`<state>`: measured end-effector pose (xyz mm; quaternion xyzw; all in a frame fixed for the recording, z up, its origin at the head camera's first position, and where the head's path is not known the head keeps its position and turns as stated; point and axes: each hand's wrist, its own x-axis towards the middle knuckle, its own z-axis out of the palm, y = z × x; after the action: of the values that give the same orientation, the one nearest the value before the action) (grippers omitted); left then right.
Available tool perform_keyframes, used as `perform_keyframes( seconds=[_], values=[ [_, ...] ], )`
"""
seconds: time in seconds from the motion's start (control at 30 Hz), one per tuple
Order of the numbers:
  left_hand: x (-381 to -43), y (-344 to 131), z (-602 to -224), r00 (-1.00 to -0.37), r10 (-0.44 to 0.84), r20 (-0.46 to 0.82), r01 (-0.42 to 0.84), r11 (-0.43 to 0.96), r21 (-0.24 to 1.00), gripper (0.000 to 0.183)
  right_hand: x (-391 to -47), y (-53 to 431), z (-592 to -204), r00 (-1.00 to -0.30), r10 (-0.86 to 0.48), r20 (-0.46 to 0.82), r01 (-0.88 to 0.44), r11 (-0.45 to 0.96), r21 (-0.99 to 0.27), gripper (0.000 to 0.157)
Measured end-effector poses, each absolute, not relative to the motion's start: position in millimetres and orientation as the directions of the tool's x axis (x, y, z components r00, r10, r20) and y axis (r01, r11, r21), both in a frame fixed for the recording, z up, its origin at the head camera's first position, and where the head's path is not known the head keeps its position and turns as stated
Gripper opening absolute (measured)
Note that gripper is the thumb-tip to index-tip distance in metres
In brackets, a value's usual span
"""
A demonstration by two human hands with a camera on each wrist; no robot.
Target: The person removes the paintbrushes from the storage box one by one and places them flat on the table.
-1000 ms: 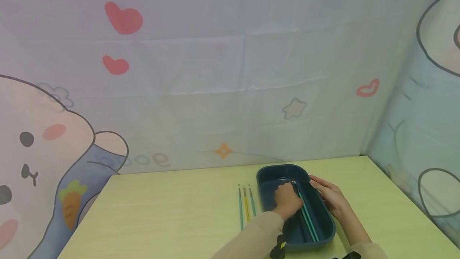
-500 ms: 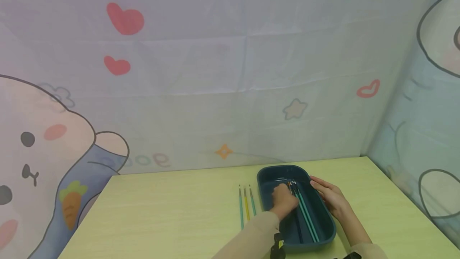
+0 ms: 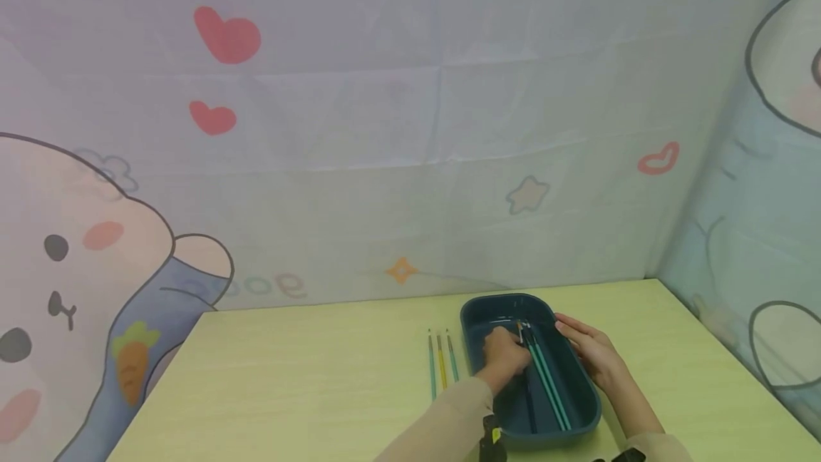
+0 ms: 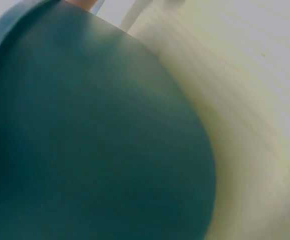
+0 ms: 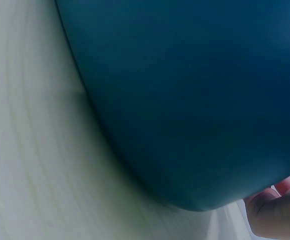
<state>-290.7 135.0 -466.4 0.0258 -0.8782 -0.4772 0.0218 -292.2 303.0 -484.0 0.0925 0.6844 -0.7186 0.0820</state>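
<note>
A dark blue tray (image 3: pixel 513 440) stands on the table, slightly angled. My left hand (image 3: pixel 507 355) reaches inside it with curled fingers, pinching a dark-handled paintbrush (image 3: pixel 531 412) whose brown bristles point away. The fingertips are hidden behind the hand. Just right of this brush lie two teal-handled paintbrushes (image 3: pixel 553 394), side by side along the tray. My right hand (image 3: pixel 596 355) holds the tray's far right rim. In the right wrist view, its thumb (image 5: pixel 277 215) shows at the tray's edge. The left wrist view is mostly filled by the tray's outer wall (image 4: pixel 110 140).
Left of the tray, two teal paintbrushes and a yellow paintbrush (image 3: pixel 442 362) lie in a row on the pale table (image 3: pixel 288 376); the left sleeve covers their near ends. A printed cloth (image 3: pixel 359 127) hangs behind the table, and another stretch stands at the right.
My left hand has shifted a little left inside the tray, and the dark paintbrush has moved left with it, away from the teal ones. The right hand stays at the rim.
</note>
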Motion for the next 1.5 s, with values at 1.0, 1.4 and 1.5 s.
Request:
perform_keyframes(
  seconds=[1.0,1.4,1.5],
  values=[
    [-286.6,120.0,-453.4,-0.997,-0.058,-0.057,-0.071,0.29,0.954,0.024,-291.9,303.0,-484.3,-0.968,0.004,-0.25,0.249,-0.07,-0.966,0.052],
    [-285.4,112.6,-444.1,-0.997,0.014,-0.073,-0.069,0.177,0.982,0.028,-291.2,302.1,-483.6,-0.969,0.007,-0.246,0.244,-0.094,-0.965,0.032],
    [-283.6,111.1,-439.2,-0.997,0.03,-0.077,-0.071,0.162,0.984,0.028,-291.1,301.8,-483.7,-0.97,0.009,-0.245,0.243,-0.088,-0.966,0.036]
  ],
)
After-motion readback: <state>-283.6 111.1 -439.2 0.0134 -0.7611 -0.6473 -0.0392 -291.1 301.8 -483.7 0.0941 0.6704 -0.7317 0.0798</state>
